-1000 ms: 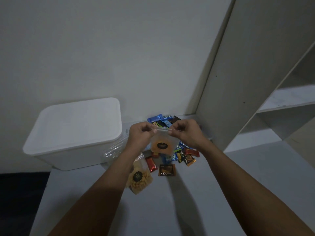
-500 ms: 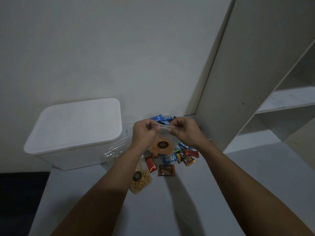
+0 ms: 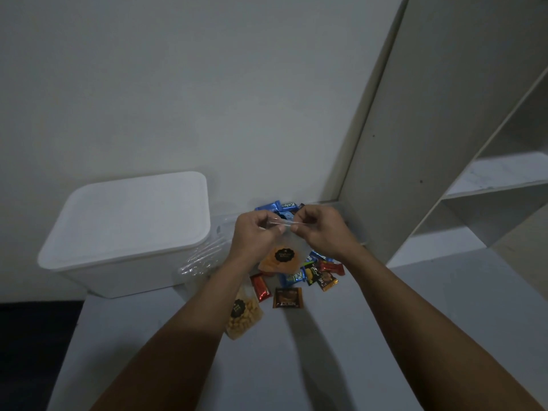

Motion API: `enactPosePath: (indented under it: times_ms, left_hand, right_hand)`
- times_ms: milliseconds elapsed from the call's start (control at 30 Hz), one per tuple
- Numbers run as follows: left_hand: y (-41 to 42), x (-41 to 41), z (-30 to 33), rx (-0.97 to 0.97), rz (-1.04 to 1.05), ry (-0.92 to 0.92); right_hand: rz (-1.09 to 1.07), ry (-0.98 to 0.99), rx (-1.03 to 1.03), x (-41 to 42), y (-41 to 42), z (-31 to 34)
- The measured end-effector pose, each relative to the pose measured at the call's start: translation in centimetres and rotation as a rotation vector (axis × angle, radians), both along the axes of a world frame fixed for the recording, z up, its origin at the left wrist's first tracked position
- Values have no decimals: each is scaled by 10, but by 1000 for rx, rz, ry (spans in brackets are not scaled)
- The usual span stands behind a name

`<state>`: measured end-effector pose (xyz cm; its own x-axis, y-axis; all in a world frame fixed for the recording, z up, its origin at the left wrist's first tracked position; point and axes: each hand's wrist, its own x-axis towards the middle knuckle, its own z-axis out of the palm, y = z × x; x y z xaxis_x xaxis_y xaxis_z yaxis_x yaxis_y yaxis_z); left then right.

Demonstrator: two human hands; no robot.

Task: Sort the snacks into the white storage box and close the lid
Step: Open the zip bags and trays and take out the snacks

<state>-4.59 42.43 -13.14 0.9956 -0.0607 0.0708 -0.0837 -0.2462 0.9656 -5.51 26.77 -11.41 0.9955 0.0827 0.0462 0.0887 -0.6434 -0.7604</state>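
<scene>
While the lidded white storage box [image 3: 124, 229] sits beside it, the left hand [image 3: 255, 235] and right hand [image 3: 320, 232] pinch a clear orange-snack pouch [image 3: 280, 258] by its top edge.

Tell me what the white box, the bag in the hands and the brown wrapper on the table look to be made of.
White box: probably matte plastic, with smooth walls and rounded moulded corners on its lid.
Bag: thin clear plastic film; the orange snacks show through under a black label.
Brown wrapper: likely glossy printed foil or film, with crimped ends and a slight sheen.
</scene>
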Motion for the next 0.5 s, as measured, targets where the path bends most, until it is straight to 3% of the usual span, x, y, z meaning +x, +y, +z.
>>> enactPosePath:
  times_ms: [500]
  left_hand:
    - [3,-2,-3,-20,75,6]
  right_hand:
    - [-36,-73,-113,1,11,-4]
